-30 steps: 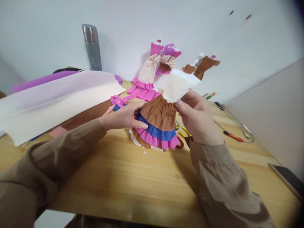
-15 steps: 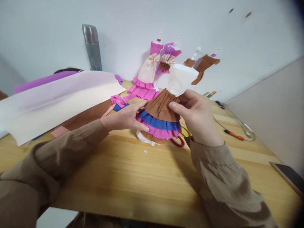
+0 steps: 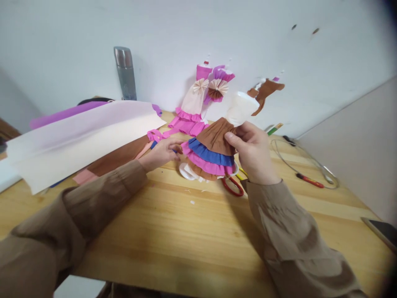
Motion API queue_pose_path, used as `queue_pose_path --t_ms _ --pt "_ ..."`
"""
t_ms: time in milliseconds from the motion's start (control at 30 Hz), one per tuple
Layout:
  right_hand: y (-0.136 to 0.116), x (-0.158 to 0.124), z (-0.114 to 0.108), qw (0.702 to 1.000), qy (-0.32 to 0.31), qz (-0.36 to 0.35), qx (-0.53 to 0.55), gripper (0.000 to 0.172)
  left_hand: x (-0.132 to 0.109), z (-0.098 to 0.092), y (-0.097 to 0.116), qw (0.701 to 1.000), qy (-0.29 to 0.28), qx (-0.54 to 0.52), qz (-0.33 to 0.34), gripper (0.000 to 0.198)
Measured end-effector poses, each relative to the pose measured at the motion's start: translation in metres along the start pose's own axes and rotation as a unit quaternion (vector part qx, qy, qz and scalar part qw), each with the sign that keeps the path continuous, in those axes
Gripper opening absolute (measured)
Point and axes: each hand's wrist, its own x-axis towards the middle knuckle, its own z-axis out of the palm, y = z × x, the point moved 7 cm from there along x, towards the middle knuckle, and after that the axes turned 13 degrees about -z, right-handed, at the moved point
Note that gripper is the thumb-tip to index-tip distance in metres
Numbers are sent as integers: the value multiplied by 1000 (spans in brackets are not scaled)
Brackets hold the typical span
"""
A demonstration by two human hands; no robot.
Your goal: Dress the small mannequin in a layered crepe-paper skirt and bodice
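A small white dress form point(image 3: 239, 106) wears a tiered crepe paper skirt point(image 3: 214, 138) in brown, blue and pink ruffles, with more brown beneath. My right hand point(image 3: 256, 151) pinches it at the waist, thumb in front, holding it tilted over the table. Just left of the ruffles, my left hand point(image 3: 164, 152) has loosely bent fingers apart and holds nothing. Below the skirt lie a white tape roll point(image 3: 187, 171) and red-handled scissors point(image 3: 233, 187), both partly hidden.
Small dressed forms point(image 3: 196, 97) in pink, cream and brown paper stand against the wall. Paper sheets point(image 3: 89, 132) cover the left side, before a steel flask point(image 3: 125, 74). On the right are a red-tipped tool with a cable point(image 3: 310, 180) and a phone point(image 3: 383, 234).
My left hand has let go of the skirt's edge and drawn back to the left. My right hand keeps its hold, and the skirt now tilts more. The view has shifted slightly.
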Motion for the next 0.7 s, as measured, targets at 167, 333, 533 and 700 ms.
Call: queue_pose_path --t_ms 167,333,533,700 --pt "4 -1 -2 999 9 -16 -51 10 -5 8 -2 994 -28 -89 -49 64" --pt "-2 -1 3 998 -12 -36 -55 12 -8 26 4 984 -103 -139 -40 72" --pt "-1 0 0 998 5 -33 -47 11 -7 27 -2 962 -114 -238 -72 58" --pt "-1 0 0 997 2 -28 -67 15 -3 17 -3 968 -80 -237 -22 57"
